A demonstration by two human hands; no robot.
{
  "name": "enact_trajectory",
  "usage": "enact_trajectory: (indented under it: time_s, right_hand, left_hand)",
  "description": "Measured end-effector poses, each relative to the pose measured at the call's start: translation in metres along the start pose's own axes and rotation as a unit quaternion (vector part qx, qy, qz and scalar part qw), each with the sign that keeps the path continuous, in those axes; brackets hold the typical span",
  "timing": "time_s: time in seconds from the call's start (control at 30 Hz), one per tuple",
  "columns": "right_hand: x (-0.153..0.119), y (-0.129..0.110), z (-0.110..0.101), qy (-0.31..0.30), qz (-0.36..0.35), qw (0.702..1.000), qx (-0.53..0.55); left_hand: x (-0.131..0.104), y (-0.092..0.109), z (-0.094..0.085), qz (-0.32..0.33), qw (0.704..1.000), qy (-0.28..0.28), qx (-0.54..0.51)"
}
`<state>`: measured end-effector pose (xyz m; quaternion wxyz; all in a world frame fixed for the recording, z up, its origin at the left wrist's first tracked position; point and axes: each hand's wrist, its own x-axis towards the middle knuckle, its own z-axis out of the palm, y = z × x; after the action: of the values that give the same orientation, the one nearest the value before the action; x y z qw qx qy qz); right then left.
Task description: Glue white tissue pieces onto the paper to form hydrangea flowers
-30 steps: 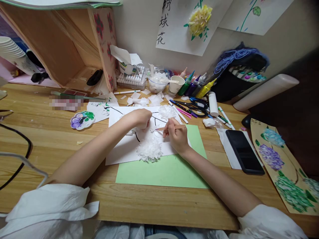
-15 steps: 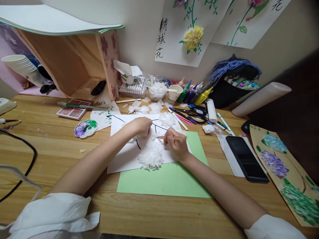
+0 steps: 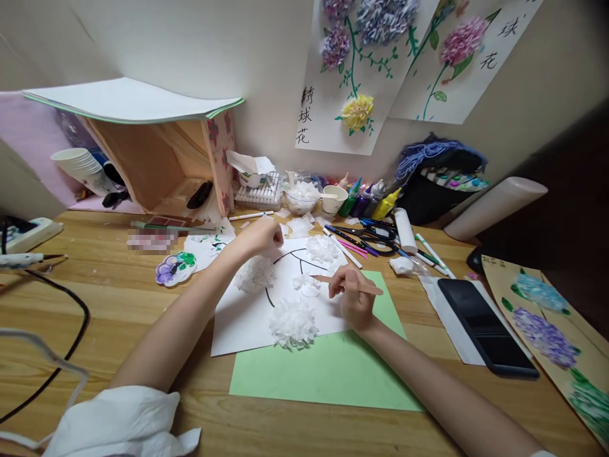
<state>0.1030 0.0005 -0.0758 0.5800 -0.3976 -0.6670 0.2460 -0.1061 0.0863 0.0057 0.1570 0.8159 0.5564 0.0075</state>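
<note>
White paper (image 3: 238,327) with black drawn lines lies over a green sheet (image 3: 323,377). On it are fluffy white tissue flowers: one at the front (image 3: 294,322), one at the left (image 3: 255,274), one at the back (image 3: 322,249), and a small tissue cluster (image 3: 304,283) in between. My right hand (image 3: 354,295) is closed around a thin pinkish-brown stick (image 3: 370,288), its tip near the small cluster. My left hand (image 3: 265,238) is closed over the paper's back edge, beside the tissue scraps (image 3: 301,225); what its fingers hold, if anything, is hidden.
Behind the paper stand a bowl of white tissue (image 3: 302,198), a paper cup (image 3: 333,199) and paint bottles (image 3: 361,201). Scissors (image 3: 375,238) and pens lie right of them. A phone (image 3: 485,327) rests at the right, a painted palette (image 3: 176,268) at the left.
My left hand has moved back from the middle of the paper to its back edge, uncovering the left flower. My right hand has drawn slightly away from the small cluster. The view has tilted up.
</note>
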Motion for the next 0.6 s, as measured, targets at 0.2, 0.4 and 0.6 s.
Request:
enact_trajectory:
  time_s: [0.2,0.4,0.6]
  right_hand:
    - [-0.002,0.002,0.000,-0.011,-0.011,1.000,0.007]
    - [-0.002,0.003,-0.002,-0.006,-0.007,1.000,0.011]
    - [-0.001,0.003,-0.003,0.040,0.013,0.998,0.037]
  left_hand:
    - [0.018,-0.042,0.009,-0.095,0.987,0.123,0.034]
    - [0.024,-0.047,0.016,-0.105,0.986,0.132,-0.018]
    - [0.009,-0.025,-0.008,-0.038,0.981,0.118,-0.151]
